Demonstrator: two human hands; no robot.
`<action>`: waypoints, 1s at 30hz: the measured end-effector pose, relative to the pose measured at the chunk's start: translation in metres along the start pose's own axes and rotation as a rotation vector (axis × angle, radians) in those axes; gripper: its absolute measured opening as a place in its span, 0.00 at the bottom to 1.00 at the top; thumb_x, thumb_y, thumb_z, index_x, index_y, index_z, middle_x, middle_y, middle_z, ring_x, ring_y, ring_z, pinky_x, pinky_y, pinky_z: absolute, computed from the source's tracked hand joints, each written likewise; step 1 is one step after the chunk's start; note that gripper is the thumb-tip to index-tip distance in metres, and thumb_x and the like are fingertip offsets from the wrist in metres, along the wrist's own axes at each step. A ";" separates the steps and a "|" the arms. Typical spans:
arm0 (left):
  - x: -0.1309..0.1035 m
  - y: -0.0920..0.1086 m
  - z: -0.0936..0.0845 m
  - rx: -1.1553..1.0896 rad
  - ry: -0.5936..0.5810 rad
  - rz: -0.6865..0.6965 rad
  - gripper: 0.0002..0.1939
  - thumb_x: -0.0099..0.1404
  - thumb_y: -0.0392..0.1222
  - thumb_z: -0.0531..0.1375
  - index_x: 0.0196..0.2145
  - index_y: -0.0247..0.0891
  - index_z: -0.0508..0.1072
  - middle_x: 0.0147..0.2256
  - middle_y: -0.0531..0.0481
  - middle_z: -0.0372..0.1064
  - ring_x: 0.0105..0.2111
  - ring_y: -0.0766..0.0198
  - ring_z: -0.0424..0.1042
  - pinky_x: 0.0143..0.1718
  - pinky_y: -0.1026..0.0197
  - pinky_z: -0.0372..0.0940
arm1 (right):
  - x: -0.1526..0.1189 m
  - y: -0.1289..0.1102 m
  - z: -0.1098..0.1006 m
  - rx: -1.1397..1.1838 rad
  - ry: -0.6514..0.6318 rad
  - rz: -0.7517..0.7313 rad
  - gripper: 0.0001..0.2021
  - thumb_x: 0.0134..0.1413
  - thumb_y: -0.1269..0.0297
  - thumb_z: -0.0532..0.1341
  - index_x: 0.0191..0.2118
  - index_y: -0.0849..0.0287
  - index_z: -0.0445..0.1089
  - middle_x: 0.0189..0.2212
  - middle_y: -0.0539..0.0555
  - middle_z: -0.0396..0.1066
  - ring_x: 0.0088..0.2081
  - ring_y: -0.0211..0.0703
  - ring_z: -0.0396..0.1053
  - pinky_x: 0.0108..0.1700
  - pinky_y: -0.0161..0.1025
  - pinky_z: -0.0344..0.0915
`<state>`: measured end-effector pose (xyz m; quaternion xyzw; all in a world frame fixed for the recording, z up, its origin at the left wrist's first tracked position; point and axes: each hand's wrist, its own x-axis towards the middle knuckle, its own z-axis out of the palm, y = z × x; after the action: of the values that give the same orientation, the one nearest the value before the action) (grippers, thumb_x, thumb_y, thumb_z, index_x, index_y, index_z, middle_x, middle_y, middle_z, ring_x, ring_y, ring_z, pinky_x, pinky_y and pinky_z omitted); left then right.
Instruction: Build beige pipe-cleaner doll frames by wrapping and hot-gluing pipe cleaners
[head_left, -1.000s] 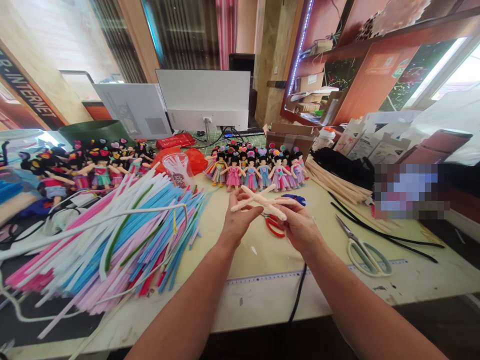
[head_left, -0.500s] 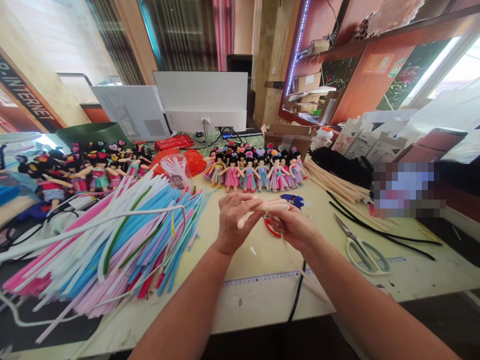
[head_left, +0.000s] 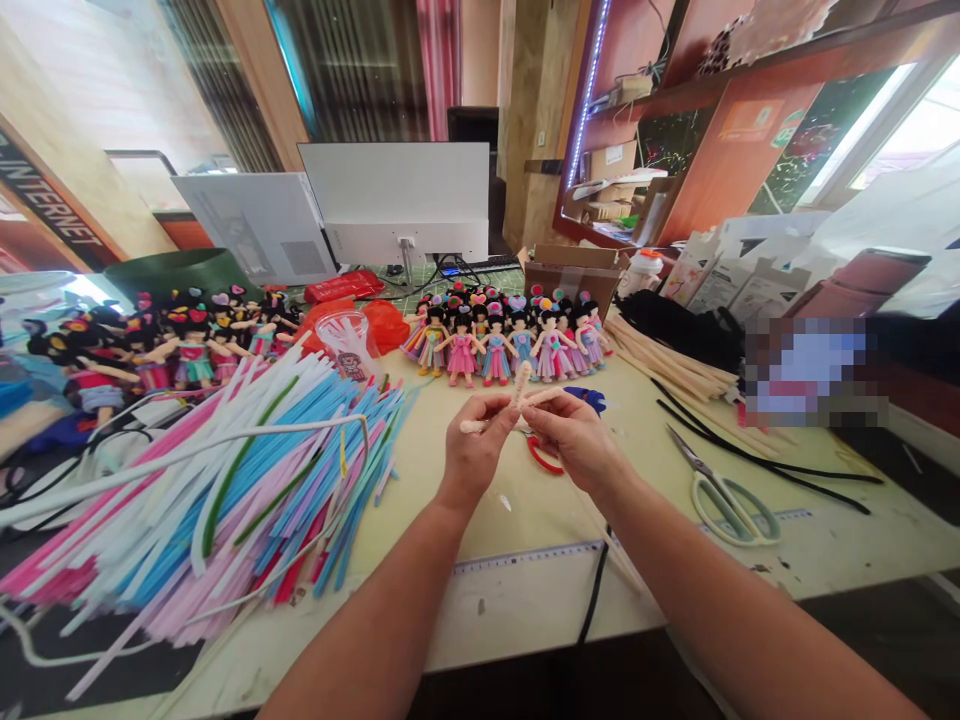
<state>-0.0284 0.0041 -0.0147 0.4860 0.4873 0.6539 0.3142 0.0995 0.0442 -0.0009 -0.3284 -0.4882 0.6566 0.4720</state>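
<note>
Thing: fuzzy beige piece (head_left: 523, 384) between our left hand (head_left: 474, 450) and right hand (head_left: 583, 440), on our side of the doll row (head_left: 506, 345) — one end up, another across the left hand | Grip: we pinch it narrowly with both | Pose: forearms (head_left: 405, 570) converging toward the doll row, hands turned inward

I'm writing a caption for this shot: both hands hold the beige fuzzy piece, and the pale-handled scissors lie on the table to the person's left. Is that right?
Not quite: the pale-handled scissors lie to the person's right, as the head view shows. Both the left hand and right hand do hold the beige fuzzy piece.
</note>
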 end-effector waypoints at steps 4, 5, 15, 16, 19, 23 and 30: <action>0.001 0.001 0.003 -0.135 0.015 -0.111 0.14 0.53 0.49 0.68 0.31 0.36 0.76 0.27 0.51 0.74 0.29 0.65 0.70 0.33 0.62 0.65 | 0.002 0.001 -0.001 -0.036 0.019 -0.030 0.19 0.28 0.54 0.76 0.24 0.58 0.71 0.13 0.42 0.59 0.16 0.28 0.48 0.18 0.32 0.42; 0.001 0.001 0.004 -0.168 0.019 -0.132 0.14 0.52 0.48 0.68 0.30 0.36 0.75 0.26 0.52 0.73 0.28 0.66 0.69 0.33 0.62 0.64 | 0.002 0.001 -0.001 -0.043 0.028 -0.039 0.18 0.28 0.54 0.75 0.24 0.58 0.71 0.13 0.42 0.59 0.16 0.28 0.49 0.19 0.32 0.43; 0.002 -0.001 0.007 -0.410 -0.007 -0.291 0.16 0.46 0.47 0.71 0.27 0.35 0.73 0.23 0.55 0.67 0.24 0.71 0.62 0.30 0.64 0.59 | 0.005 0.001 0.000 -0.113 0.077 -0.085 0.14 0.27 0.57 0.75 0.23 0.57 0.73 0.21 0.47 0.70 0.25 0.36 0.63 0.29 0.36 0.59; 0.002 0.000 0.006 -0.416 -0.012 -0.297 0.17 0.46 0.48 0.72 0.27 0.35 0.73 0.23 0.55 0.67 0.24 0.71 0.62 0.30 0.64 0.59 | 0.005 0.002 0.000 -0.120 0.071 -0.087 0.14 0.28 0.57 0.74 0.23 0.57 0.74 0.21 0.48 0.70 0.25 0.37 0.63 0.29 0.36 0.59; 0.002 0.001 0.005 -0.427 -0.021 -0.305 0.18 0.45 0.49 0.72 0.26 0.35 0.72 0.23 0.54 0.68 0.24 0.71 0.62 0.29 0.64 0.58 | 0.005 0.001 -0.001 -0.125 0.046 -0.080 0.14 0.28 0.57 0.75 0.25 0.57 0.75 0.23 0.49 0.72 0.27 0.37 0.65 0.28 0.36 0.60; 0.003 0.000 0.004 -0.414 -0.031 -0.308 0.18 0.45 0.50 0.72 0.26 0.36 0.72 0.23 0.55 0.67 0.24 0.70 0.62 0.29 0.64 0.58 | 0.004 -0.001 -0.006 -0.125 0.014 -0.038 0.15 0.28 0.57 0.75 0.26 0.57 0.77 0.18 0.46 0.67 0.21 0.33 0.59 0.23 0.33 0.54; 0.003 -0.002 0.002 -0.161 -0.009 -0.120 0.15 0.51 0.50 0.69 0.28 0.37 0.72 0.26 0.54 0.69 0.28 0.67 0.66 0.32 0.63 0.62 | 0.001 -0.006 -0.010 -0.002 -0.078 0.156 0.19 0.28 0.55 0.76 0.26 0.61 0.75 0.14 0.44 0.61 0.16 0.28 0.52 0.18 0.31 0.45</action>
<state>-0.0271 0.0079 -0.0153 0.4320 0.4602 0.6687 0.3930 0.1100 0.0493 0.0011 -0.3399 -0.4798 0.7033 0.3996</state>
